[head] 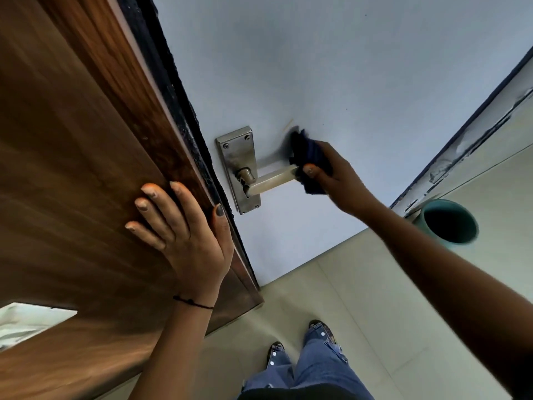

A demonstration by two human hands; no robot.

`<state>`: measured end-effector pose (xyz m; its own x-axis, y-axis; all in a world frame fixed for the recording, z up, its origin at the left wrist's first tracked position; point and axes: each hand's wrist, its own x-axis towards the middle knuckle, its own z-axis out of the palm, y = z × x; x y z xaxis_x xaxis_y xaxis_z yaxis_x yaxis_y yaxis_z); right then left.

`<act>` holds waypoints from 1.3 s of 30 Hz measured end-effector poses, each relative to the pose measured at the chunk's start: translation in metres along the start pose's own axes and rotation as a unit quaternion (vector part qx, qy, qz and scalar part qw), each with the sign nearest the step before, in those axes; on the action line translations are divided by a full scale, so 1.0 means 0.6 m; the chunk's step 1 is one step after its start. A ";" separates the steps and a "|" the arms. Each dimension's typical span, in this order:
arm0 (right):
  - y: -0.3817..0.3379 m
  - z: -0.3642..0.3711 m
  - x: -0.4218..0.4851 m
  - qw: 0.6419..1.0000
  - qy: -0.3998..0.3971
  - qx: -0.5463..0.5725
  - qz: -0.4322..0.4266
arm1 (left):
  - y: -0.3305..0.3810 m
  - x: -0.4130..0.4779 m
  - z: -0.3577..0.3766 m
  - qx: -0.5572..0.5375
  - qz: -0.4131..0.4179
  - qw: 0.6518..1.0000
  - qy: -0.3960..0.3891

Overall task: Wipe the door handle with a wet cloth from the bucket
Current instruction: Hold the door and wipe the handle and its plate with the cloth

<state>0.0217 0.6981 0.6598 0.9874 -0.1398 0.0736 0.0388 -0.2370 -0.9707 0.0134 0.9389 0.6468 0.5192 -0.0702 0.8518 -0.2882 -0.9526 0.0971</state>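
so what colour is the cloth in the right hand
Dark navy blue cloth, clearest in the head view.

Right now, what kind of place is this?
Likely an indoor doorway in a home or small building: a pale blue door with a metal lever handle, a wood-grain panel beside it, a tiled floor and a teal bucket.

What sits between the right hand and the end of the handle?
Head view: a dark blue cloth, held in the right hand, wraps the free end of the handle. No bare gap shows between them.
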 end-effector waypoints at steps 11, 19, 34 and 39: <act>-0.016 0.187 -0.027 0.776 0.217 0.578 0.129 | 0.006 0.007 -0.010 -0.018 -0.006 1.000 -0.022; -0.036 0.247 -0.054 0.784 0.184 0.561 0.190 | 0.006 0.011 -0.017 -0.020 -0.006 0.999 -0.041; 0.026 0.299 -0.045 0.910 0.324 0.232 0.112 | 0.003 0.010 -0.017 -0.001 -0.020 0.998 -0.060; 0.084 0.280 -0.048 0.915 0.318 0.191 0.161 | 0.001 0.008 -0.010 0.014 -0.017 0.999 -0.044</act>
<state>0.0209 0.8519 0.5701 0.6727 -0.7034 -0.2295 -0.0668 0.2511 -0.9656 0.0105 0.9398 0.6540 0.5967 -0.0629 0.8000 -0.2476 -0.9627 0.1090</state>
